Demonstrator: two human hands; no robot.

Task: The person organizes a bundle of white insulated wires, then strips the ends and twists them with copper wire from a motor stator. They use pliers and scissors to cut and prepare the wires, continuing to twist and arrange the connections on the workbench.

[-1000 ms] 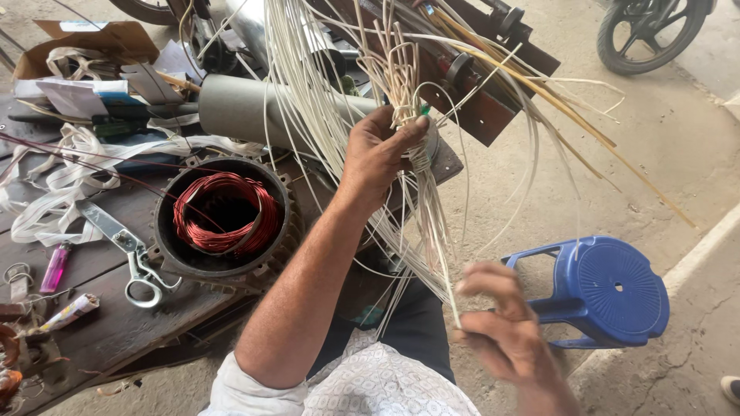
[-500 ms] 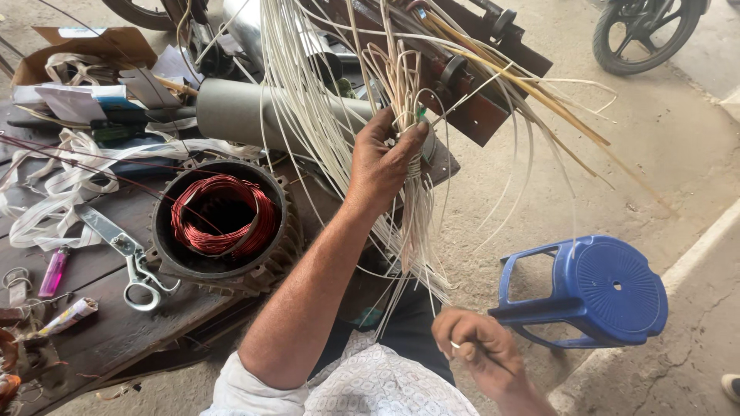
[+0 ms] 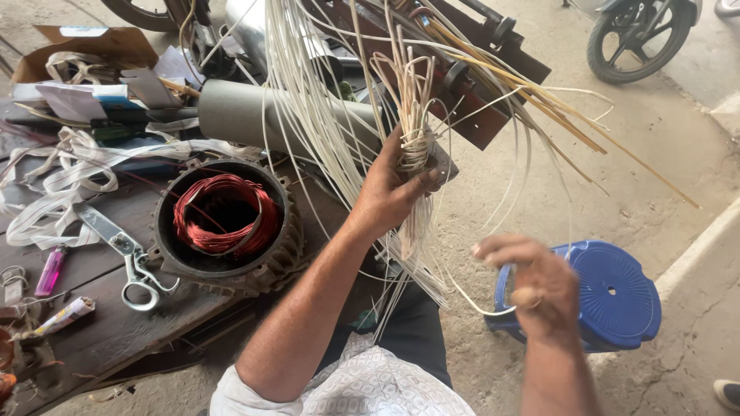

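Head view: left hand (image 3: 389, 192) clamped on bundle of pale strips (image 3: 414, 146) above the bench (image 3: 92, 323); right hand (image 3: 539, 289), risen since earlier, pinching one strip (image 3: 470, 300) beside blue stool (image 3: 609, 289).

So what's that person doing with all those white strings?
The person's left hand grips a bundle of thin white strips, bound with a strip wound round its middle. The right hand pinches one loose strip that curves back to the bundle, above a blue stool. On the table beside them sits a round metal motor shell with red copper wire inside, next to scissors.
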